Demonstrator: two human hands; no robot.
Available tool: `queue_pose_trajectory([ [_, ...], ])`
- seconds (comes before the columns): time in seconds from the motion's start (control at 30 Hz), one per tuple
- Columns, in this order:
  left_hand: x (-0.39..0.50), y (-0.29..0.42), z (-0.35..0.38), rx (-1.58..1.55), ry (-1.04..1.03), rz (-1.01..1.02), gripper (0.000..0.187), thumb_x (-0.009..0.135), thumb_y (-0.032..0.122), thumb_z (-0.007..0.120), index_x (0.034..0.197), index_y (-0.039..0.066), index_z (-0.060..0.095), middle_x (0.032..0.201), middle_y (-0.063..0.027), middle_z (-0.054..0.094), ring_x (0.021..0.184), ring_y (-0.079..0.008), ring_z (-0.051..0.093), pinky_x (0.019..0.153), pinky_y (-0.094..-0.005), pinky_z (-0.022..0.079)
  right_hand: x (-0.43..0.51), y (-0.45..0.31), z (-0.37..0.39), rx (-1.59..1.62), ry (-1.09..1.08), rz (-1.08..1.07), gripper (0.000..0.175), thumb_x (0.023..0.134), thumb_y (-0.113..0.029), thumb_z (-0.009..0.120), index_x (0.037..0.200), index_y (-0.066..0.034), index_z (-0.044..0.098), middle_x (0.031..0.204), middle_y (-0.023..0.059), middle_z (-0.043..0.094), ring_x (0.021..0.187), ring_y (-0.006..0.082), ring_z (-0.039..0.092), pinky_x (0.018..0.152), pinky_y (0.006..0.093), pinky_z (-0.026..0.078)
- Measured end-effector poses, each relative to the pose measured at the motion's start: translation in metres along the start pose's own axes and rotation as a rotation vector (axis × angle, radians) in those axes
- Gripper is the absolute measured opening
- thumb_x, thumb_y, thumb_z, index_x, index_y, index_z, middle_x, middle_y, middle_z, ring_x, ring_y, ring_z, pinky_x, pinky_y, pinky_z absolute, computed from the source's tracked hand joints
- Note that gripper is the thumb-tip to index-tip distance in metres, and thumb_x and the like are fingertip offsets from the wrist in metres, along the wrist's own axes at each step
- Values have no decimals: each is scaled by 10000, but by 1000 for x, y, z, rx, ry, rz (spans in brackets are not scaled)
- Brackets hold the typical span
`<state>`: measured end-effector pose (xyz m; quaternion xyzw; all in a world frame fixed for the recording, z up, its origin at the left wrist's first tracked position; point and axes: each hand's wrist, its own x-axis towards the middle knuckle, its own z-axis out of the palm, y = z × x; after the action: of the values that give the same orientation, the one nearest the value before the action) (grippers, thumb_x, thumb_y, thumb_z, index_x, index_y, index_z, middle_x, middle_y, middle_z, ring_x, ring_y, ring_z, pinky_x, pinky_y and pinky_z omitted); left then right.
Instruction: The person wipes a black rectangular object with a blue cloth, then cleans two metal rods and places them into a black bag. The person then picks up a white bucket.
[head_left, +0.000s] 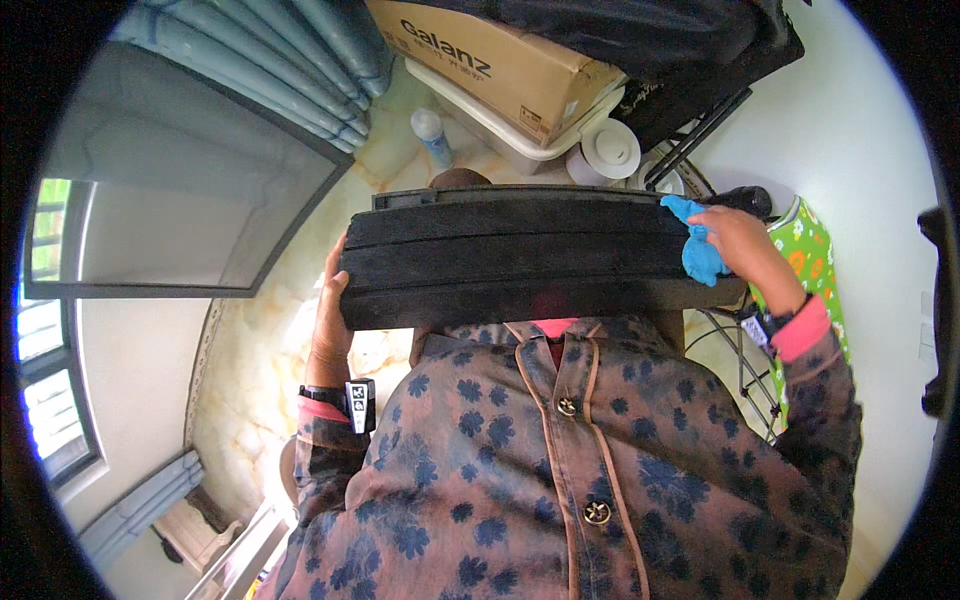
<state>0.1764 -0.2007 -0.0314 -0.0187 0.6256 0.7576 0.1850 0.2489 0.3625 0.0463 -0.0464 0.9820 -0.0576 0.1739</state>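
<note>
Across my front lies a long black slatted wooden piece (517, 259), its grooves running from side to side. A raised strip shows along its far edge. What supports it from below is hidden. My left hand (334, 304) grips its left end, the thumb on the near face and part of the fingers behind it. In my right hand (739, 240) is a bunched blue cloth (703, 255), pressed against the piece near its right end.
Ahead are a Galanz cardboard box (487, 67) on a white plastic bin (517, 150), a white lidded container (607, 150) and a blue-and-white bottle (431, 136). A dark screen (180, 187) stands left. At right are a green floral cover (810, 259) and thin metal rods (739, 352).
</note>
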Motion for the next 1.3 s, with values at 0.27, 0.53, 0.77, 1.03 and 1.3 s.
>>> queue_pose_trajectory([
  [0.27, -3, -2, 4, 74, 15, 69, 751, 904, 402, 491, 1532, 13, 353, 1542, -173, 400, 1441, -281, 354, 1187, -387, 240, 188, -129, -7, 75, -266, -540, 400, 828, -32, 542, 1199, -77, 686, 825, 212, 693, 723, 323, 684, 696, 461, 556],
  [0.53, -9, -8, 4, 63, 27, 80, 752, 916, 424, 493, 1526, 5, 355, 1544, -175, 386, 1436, -276, 355, 1185, -400, 254, 248, -282, 79, 338, -8, -811, 237, 857, -83, 548, 1047, -39, 681, 887, 229, 695, 754, 354, 675, 688, 480, 526],
  [0.77, -8, -19, -7, 133, 5, 99, 764, 905, 431, 479, 1535, 19, 346, 1542, -174, 387, 1441, -274, 340, 1189, -390, 234, 111, 20, 34, 64, -320, -194, 572, 813, 20, 487, 1318, -192, 650, 1012, 232, 698, 888, 412, 674, 809, 479, 540],
  [1.03, 8, 58, 39, 1058, -60, 357, 746, 767, 58, 556, 1492, 28, 383, 1571, -218, 350, 1488, -363, 284, 1210, -446, 214, 13, 69, 54, 388, 9, 47, 429, 878, -68, 580, 1294, -166, 626, 1206, 179, 637, 1128, 375, 607, 989, 417, 477],
  [1.3, 70, 81, 131, 1509, -795, 368, 1243, 543, 580, 890, 1528, 79, 320, 1584, -224, 300, 1477, -404, 271, 1179, -524, 250, -6, 54, 61, 481, 51, -21, 391, 838, -21, 599, 1207, -132, 666, 1123, 162, 656, 1056, 363, 629, 913, 410, 497],
])
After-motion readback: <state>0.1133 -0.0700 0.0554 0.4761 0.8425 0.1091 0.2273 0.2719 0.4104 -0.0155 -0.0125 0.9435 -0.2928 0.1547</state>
